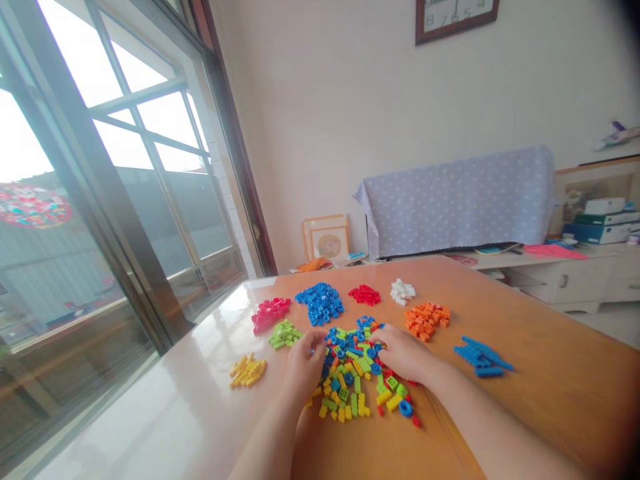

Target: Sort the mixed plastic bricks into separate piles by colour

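A mixed pile of toy building bricks (357, 367) in blue, yellow, green, red and orange spreads over the table in front of me. At the pile's left edge is my left hand (306, 360), its fingers curled together beside blue bricks; whatever they may hold is hidden. From the other side my right hand (403, 350) reaches over the pile, fingertips among the bricks, with thumb and fingers apart. Sorted heaps lie around: yellow bricks (248, 371), light green bricks (285, 334), blue round bricks (321, 303) and orange bricks (427, 321).
On the wooden table (530, 420) also lie pinkish-red pieces (271, 313), red bricks (365, 295), white pieces (402, 291) and long blue bricks (483, 357). A glass window (150, 147) stands left. Behind is a cabinet (575, 277) with a cloth-covered object (460, 203).
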Tool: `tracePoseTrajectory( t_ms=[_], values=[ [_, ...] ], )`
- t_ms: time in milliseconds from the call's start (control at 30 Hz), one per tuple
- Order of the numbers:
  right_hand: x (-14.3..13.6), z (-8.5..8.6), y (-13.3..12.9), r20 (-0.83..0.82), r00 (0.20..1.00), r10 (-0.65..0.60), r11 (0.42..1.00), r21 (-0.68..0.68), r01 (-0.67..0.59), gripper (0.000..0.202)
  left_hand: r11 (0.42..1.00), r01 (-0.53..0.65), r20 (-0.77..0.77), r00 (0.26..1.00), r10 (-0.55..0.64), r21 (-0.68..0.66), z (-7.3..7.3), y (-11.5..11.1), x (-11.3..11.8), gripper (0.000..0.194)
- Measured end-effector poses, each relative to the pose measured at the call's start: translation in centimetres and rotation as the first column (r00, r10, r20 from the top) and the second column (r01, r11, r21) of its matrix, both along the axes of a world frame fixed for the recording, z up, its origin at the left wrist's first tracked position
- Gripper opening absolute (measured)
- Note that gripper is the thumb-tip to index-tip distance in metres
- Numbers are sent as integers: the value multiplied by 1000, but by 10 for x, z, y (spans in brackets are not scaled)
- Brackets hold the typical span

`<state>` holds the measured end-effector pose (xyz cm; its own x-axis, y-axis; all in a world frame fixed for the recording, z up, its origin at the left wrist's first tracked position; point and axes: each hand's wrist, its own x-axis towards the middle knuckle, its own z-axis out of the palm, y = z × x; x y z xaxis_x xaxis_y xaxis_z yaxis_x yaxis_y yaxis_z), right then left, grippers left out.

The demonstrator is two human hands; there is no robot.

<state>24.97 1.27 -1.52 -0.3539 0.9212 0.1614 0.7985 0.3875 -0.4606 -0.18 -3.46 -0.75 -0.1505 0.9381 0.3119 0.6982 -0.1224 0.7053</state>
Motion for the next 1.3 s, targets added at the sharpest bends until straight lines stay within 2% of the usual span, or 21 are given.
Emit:
tracePoseTrajectory(
  t_ms=[167,267,367,567,767,900,967,1000,1167,1300],
  values=[
    [1,0,2,13,999,-45,999,-11,45,32,989,151,-163,975,-151,-12,12,-7,23,20],
    [1,0,3,16,999,-36,999,-16,37,30,966,253,-285,924,-256,-50,14,-4,39,20],
    [1,0,4,13,999,-34,999,3,34,27,948,309,-399,862,-314,-79,13,4,55,18],
    [2,0,5,-2,999,-42,999,27,42,24,959,250,-548,788,-282,-134,7,26,73,19],
    [1,1,3,10,999,-51,998,36,50,23,964,232,-549,793,-266,-131,2,35,78,18],
    [1,2,3,6,998,-68,995,72,67,20,972,216,-473,849,-236,-97,4,49,68,19],
    [2,3,3,-8,997,-77,992,101,78,19,986,146,-384,908,-167,-84,7,62,54,19],
    [2,4,3,-15,996,-83,990,112,85,19,993,56,-325,942,-86,-99,9,70,45,19],
    [4,10,3,-44,993,-110,983,141,115,20,986,-128,-291,952,93,-105,17,112,-2,22],
    [4,13,3,-88,989,-123,976,168,136,20,978,-188,-290,945,154,-94,19,140,-17,17]
  ],
)
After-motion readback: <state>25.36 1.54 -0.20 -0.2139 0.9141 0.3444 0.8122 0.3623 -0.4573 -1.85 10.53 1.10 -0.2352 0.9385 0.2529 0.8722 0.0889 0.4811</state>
